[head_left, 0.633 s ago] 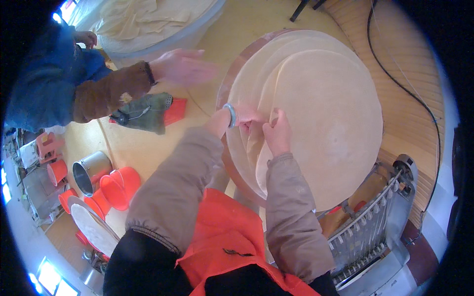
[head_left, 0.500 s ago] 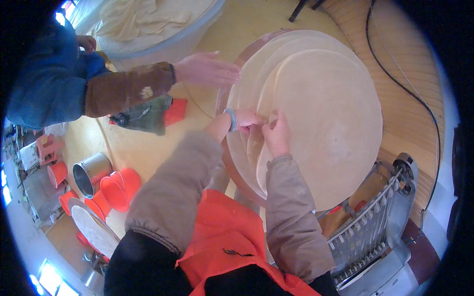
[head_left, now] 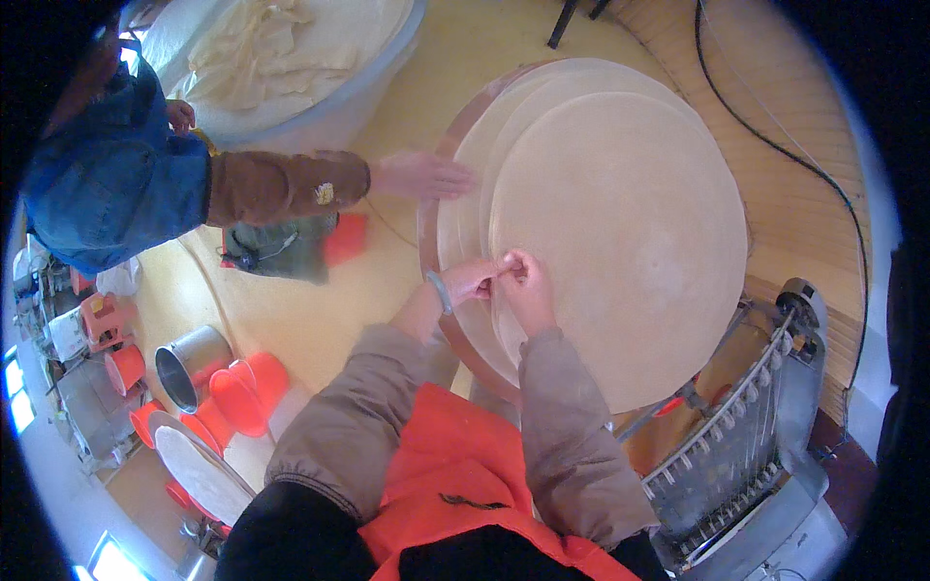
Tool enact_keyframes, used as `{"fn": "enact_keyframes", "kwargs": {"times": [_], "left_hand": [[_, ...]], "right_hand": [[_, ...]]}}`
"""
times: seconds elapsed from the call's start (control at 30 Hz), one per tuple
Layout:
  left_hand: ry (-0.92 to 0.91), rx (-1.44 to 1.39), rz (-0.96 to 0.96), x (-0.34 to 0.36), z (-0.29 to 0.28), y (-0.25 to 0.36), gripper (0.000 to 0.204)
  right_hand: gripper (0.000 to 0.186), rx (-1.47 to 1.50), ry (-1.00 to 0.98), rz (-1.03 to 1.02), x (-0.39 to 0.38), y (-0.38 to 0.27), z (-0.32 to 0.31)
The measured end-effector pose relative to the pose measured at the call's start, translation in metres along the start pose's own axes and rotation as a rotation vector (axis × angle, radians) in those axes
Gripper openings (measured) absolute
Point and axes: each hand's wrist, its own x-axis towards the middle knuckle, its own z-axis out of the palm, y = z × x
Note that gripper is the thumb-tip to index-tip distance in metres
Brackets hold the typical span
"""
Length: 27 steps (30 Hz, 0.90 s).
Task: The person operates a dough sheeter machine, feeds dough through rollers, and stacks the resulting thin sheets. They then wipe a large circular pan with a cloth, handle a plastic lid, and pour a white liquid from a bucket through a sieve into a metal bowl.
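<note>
Thin round beige sheets (head_left: 639,194) lie stacked and fanned toward the left on a round reddish-brown board (head_left: 435,215). My left hand (head_left: 475,281), with a pale bracelet at the wrist, is at the left edge of the top sheet, its fingertips meeting those of my right hand. My right hand (head_left: 526,289) is closed in a pinch on that edge. A co-worker's hand (head_left: 426,177) in a brown sleeve reaches flat and blurred over the upper left edge of the stack, apart from mine.
A large tub (head_left: 358,102) of crumpled pale sheets stands upper left. Red buckets (head_left: 232,392), a metal pot (head_left: 184,368) and leaning round discs (head_left: 189,465) are lower left. A metal machine (head_left: 751,416) stands right, cables (head_left: 804,174) behind it. Green cloth (head_left: 286,247) lies on the floor.
My hands have moved down along the top sheet's edge and closer together. The co-worker's hand has moved right and down over the stack. The view has shifted slightly.
</note>
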Motion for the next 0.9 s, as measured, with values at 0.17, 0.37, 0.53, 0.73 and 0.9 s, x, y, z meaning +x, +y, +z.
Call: {"fn": "enact_keyframes", "kwargs": {"times": [0.17,0.37,0.53,0.73,0.9], "left_hand": [[0.122,0.411,-0.052,-0.003,0.013,-0.008,0.038],[0.027,-0.046,-0.060,0.002,0.025,-0.033,0.043],[0.153,0.164,0.005,-0.002,0.046,-0.038,0.039],[0.476,0.524,0.185,-0.022,0.103,-0.019,0.051],[0.522,0.405,0.255,-0.022,0.139,-0.006,0.053]], "right_hand": [[0.028,0.218,0.085,0.081,-0.047,0.024,-0.016],[0.031,-0.143,0.130,0.071,-0.092,0.054,-0.032],[0.035,-0.259,0.202,-0.080,-0.117,0.071,-0.033],[0.040,-0.201,0.093,-0.084,-0.184,0.036,-0.023],[0.052,0.362,-0.101,0.320,-0.172,0.013,0.009]]}}
